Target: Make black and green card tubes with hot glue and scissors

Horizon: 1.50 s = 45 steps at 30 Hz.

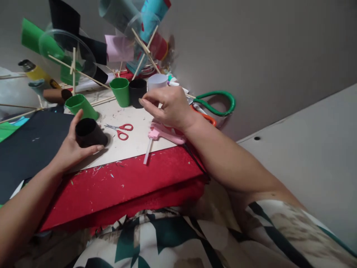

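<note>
My left hand is wrapped around a black paper cup, tilted with its open end towards me. A green paper cup leans just behind it. Above the pink glue gun, my right hand is raised with thumb and forefinger pinched together; anything between them is too small to make out. Behind the right fingertips stand a second black cup, another green cup and a white cup. Small red-handled scissors lie partly spread between my hands.
A red cloth with scraps covers the table's near side. At the back stand stick frames with clear discs and coloured cups. Black sheets lie left, near a yellow bottle. Green-handled scissors rest by the wall.
</note>
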Each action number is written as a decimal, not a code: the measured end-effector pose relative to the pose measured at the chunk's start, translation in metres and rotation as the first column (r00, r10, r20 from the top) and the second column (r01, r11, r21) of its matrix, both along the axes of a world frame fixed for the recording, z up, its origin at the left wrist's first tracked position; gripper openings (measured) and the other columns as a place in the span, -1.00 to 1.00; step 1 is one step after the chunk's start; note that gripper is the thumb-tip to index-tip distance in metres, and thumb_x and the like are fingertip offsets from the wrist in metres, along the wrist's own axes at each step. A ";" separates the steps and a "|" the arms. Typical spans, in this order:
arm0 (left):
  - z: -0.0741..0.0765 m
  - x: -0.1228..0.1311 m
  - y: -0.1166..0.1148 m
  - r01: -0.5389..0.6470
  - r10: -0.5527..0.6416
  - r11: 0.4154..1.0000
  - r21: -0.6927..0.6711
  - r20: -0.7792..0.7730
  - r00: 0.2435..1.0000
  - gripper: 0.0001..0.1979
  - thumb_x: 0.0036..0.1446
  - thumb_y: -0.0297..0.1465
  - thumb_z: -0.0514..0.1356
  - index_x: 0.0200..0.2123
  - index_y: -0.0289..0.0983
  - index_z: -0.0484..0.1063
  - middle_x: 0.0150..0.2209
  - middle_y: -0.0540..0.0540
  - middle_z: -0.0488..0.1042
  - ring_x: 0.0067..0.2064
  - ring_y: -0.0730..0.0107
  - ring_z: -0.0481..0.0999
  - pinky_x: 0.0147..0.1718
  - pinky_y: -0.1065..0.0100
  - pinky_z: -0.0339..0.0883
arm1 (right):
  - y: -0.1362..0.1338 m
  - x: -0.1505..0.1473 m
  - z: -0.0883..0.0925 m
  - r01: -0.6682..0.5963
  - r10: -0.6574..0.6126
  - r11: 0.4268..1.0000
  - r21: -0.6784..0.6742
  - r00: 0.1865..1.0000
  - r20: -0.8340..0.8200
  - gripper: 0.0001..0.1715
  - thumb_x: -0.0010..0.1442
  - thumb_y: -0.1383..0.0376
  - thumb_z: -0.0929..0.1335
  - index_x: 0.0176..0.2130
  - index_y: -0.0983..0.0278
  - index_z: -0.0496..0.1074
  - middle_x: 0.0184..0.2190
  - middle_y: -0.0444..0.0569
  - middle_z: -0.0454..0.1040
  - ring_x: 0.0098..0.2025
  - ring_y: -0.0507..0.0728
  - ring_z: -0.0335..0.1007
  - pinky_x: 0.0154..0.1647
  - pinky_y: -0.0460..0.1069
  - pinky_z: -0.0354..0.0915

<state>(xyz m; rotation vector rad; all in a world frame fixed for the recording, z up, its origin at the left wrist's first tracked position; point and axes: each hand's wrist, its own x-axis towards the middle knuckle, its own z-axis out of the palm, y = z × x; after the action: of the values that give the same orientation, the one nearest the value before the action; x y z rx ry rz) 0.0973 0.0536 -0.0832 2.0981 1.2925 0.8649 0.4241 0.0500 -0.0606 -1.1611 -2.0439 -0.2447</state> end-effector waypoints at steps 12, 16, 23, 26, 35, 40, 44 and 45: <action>0.001 0.003 -0.001 0.129 -0.115 0.982 -0.136 0.108 0.988 0.22 -0.13 -0.27 0.47 0.43 -0.13 -0.26 0.15 -0.21 0.44 0.17 0.02 0.42 0.22 -0.02 0.19 | 0.000 -0.001 -0.004 -0.027 0.027 1.000 0.014 0.999 0.022 -0.58 0.39 0.16 0.22 -0.27 0.30 0.57 -0.48 -0.06 0.55 -0.41 0.09 0.43 -0.36 0.00 0.17; -0.004 -0.002 0.002 0.150 -0.139 0.982 -0.117 0.103 0.985 0.15 -0.09 -0.25 0.45 0.42 -0.11 -0.18 0.12 -0.23 0.45 0.16 -0.02 0.41 0.22 -0.06 0.14 | 0.001 -0.001 -0.004 -0.086 0.086 0.993 0.081 0.996 -0.003 -0.64 0.35 0.21 0.27 -0.34 0.30 0.57 -0.52 -0.03 0.57 -0.49 0.09 0.41 -0.40 0.01 0.17; -0.005 -0.002 0.001 0.147 -0.135 0.981 -0.124 0.099 0.986 0.13 -0.07 -0.22 0.44 0.43 -0.13 -0.16 0.15 -0.29 0.41 0.19 -0.12 0.36 0.22 -0.12 0.09 | 0.001 0.000 -0.004 -0.139 0.138 0.986 0.090 0.990 0.014 -0.72 0.34 0.26 0.30 -0.34 0.27 0.55 -0.52 0.01 0.58 -0.49 0.12 0.45 -0.43 0.02 0.18; -0.003 0.000 -0.001 0.137 -0.126 0.982 -0.128 0.091 0.988 0.14 -0.09 -0.21 0.44 0.43 -0.17 -0.16 0.17 -0.32 0.39 0.21 -0.14 0.34 0.23 -0.12 0.07 | 0.000 -0.001 -0.003 -0.156 0.156 0.985 0.078 0.988 0.005 -0.72 0.34 0.27 0.29 -0.35 0.25 0.54 -0.52 0.00 0.58 -0.49 0.12 0.45 -0.42 0.03 0.20; 0.005 -0.004 -0.012 0.075 -0.066 0.994 -0.083 0.102 0.993 0.12 -0.05 -0.18 0.42 0.43 -0.18 -0.18 0.29 -0.29 0.25 0.28 -0.16 0.23 0.25 -0.04 0.08 | 0.000 -0.004 -0.002 -0.161 0.165 0.981 0.109 0.986 -0.023 -0.69 0.32 0.28 0.27 -0.39 0.27 0.52 -0.53 -0.02 0.59 -0.53 0.12 0.49 -0.48 -0.02 0.28; 0.000 -0.008 -0.015 0.088 -0.067 0.986 -0.139 0.146 0.987 0.17 -0.06 -0.20 0.43 0.43 -0.18 -0.26 0.28 -0.30 0.24 0.26 -0.12 0.26 0.25 -0.06 0.07 | -0.004 -0.009 0.000 -0.203 0.210 0.975 0.089 0.975 -0.078 -0.75 0.32 0.31 0.29 -0.35 0.30 0.52 -0.52 -0.02 0.58 -0.52 0.11 0.50 -0.48 -0.03 0.31; -0.004 -0.009 -0.017 0.068 -0.041 0.984 -0.167 0.158 0.987 0.21 -0.11 -0.21 0.46 0.43 -0.16 -0.25 0.35 -0.31 0.12 0.31 -0.12 0.19 0.29 -0.11 -0.04 | -0.007 -0.013 0.000 -0.259 0.260 0.966 0.027 0.956 -0.135 -0.80 0.32 0.34 0.31 -0.32 0.29 0.50 -0.46 -0.03 0.59 -0.46 0.09 0.52 -0.40 -0.05 0.36; -0.004 -0.009 -0.017 0.070 -0.042 0.982 -0.174 0.158 0.986 0.21 -0.12 -0.21 0.46 0.43 -0.16 -0.25 0.37 -0.31 0.09 0.32 -0.13 0.17 0.29 -0.12 -0.06 | -0.007 -0.014 0.000 -0.270 0.269 0.963 0.014 0.953 -0.139 -0.81 0.32 0.35 0.30 -0.30 0.29 0.50 -0.45 -0.03 0.59 -0.44 0.08 0.53 -0.38 -0.06 0.37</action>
<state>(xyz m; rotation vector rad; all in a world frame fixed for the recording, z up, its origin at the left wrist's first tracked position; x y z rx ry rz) 0.0884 0.0362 -0.0875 1.8806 1.1787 0.8363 0.4104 0.0431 -0.0604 -0.8630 -2.0499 -0.0222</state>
